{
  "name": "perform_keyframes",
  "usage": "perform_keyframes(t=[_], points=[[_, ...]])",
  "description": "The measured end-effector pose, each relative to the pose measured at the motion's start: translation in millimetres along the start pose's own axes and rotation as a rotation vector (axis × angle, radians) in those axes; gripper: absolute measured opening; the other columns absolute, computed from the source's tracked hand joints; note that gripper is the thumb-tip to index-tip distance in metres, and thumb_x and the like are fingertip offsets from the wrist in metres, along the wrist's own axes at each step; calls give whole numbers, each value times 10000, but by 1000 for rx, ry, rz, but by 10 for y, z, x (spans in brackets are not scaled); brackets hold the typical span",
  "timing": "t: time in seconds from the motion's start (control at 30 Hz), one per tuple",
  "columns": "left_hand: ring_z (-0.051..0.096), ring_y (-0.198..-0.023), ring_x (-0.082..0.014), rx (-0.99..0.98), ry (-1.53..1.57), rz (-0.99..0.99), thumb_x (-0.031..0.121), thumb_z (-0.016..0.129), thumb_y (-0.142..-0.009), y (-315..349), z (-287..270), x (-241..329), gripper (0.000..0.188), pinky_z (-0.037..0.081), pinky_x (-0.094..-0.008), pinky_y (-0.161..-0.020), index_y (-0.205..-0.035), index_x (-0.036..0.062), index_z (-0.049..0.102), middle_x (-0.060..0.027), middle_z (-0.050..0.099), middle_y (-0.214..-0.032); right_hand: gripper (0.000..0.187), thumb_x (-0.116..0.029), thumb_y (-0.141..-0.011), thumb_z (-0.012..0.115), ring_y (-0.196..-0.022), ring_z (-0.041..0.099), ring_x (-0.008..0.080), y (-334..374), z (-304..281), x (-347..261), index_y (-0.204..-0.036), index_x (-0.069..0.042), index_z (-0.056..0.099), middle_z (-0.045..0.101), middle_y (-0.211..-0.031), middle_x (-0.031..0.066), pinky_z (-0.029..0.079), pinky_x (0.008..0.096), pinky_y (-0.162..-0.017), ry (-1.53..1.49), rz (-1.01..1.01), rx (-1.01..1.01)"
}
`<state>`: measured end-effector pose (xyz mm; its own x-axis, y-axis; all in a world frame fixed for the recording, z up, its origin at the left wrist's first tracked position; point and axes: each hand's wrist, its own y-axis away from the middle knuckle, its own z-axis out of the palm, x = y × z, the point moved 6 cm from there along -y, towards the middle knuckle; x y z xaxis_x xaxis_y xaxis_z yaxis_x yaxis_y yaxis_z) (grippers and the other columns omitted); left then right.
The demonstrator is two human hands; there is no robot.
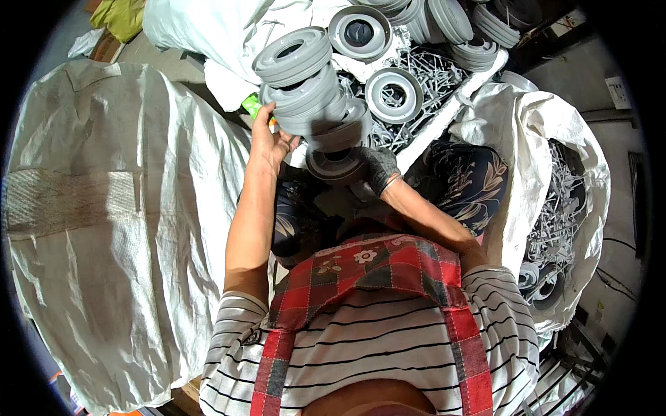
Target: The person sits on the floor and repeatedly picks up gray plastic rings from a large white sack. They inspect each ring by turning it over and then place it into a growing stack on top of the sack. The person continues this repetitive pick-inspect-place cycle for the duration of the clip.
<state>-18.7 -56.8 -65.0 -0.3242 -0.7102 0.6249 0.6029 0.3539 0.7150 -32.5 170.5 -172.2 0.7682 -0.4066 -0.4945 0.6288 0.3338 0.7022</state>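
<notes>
Left hand (269, 144): bare, fingers clamped on a leaning stack of grey rings (300, 104) at far centre. Right hand (380, 168): gloved, beside the nearest ring (336, 170); finger closure cannot be told. Stacking judged partial: a loose ring (375, 94) lies unstacked on the far heap of thin parts (433, 75).

The left arm (248, 229) reaches forward, only slightly bent; the bare left grip (272, 142) has its thumb (261, 116) raised and its other fingers (286, 143) curving inward. The right arm (433, 220) bends at the elbow and slants inward — its right grip (380, 168) sits lower, in a dark grey glove (379, 163), fingertips hidden in shadow.
</notes>
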Motion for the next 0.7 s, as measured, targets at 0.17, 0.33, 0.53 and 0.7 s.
perform_keyframes(t=[0.17,0.33,0.53,0.7], points=[[478,-753,-216,11,-156,33,390,614,-757,-163,73,84,443,375,-471,-784,-1071,120,455,-94,483,-966,436,-125,-698,679,-719,573,235,-219,-49,-102,-1047,78,515,605,-896,150,478,352,-632,156,-113,-2],[509,-884,-274,105,-336,310,364,641,-755,-499,-181,349,557,414,-471,-818,-1167,55,431,-157,473,-1079,345,-169,-750,622,-697,569,225,-920,-157,49,-1006,51,555,604,-840,124,466,337,-631,288,-256,-173],[551,-986,-348,173,-1052,1259,330,676,-719,71,872,1076,588,414,-357,-903,-1126,-70,531,-238,539,-1114,194,-145,-822,549,-758,588,232,-1030,-215,106,-962,-17,591,612,-872,97,482,347,-667,336,-396,-275],[547,-1062,-344,-250,-1343,1161,314,645,-725,-390,2176,1141,490,419,-363,-926,-1091,-7,596,-217,579,-1122,273,-53,-862,502,-935,588,218,-870,-115,35,-1128,-45,558,613,-1044,85,489,343,-818,184,-498,-404]])
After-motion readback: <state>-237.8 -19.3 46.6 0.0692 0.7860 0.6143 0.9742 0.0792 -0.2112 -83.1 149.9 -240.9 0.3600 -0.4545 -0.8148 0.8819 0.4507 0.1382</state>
